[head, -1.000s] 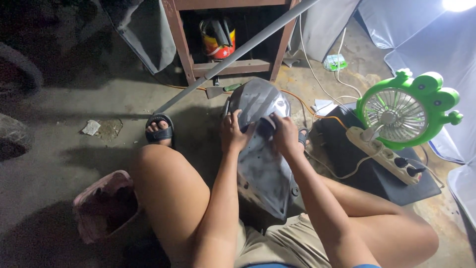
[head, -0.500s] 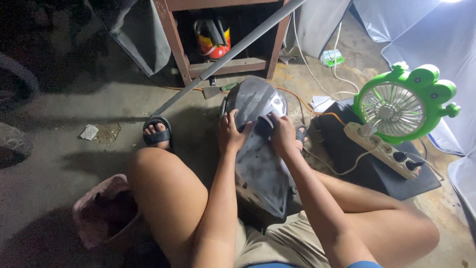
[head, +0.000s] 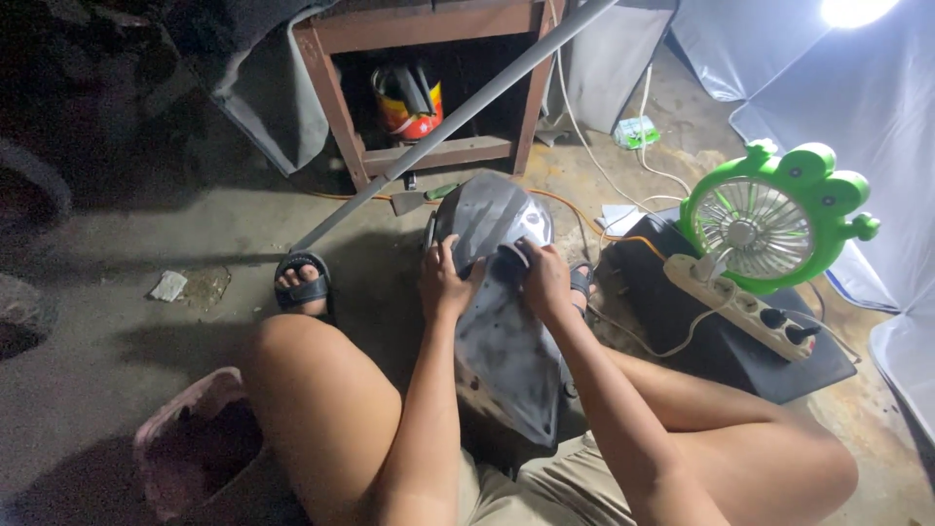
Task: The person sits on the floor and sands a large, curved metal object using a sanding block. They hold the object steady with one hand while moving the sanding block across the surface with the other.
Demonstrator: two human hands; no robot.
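Note:
A curved grey plastic panel [head: 497, 331], scuffed and shiny at its far end, stands tilted between my knees on the concrete floor. My left hand [head: 444, 282] grips its left edge. My right hand [head: 543, 278] presses a small grey pad [head: 513, 255] against the panel's upper face. Both forearms reach forward from the bottom of the head view.
A green table fan [head: 765, 219] stands at the right beside a white power strip [head: 740, 307] on a black board. A brown wooden shelf [head: 429, 88] with a red and yellow helmet is behind. A grey pole [head: 458, 117] leans across. A pink basket [head: 195, 438] sits at the lower left.
The view has shifted slightly. My right hand with the pad has moved a little along the panel's upper face; my left hand keeps its hold.

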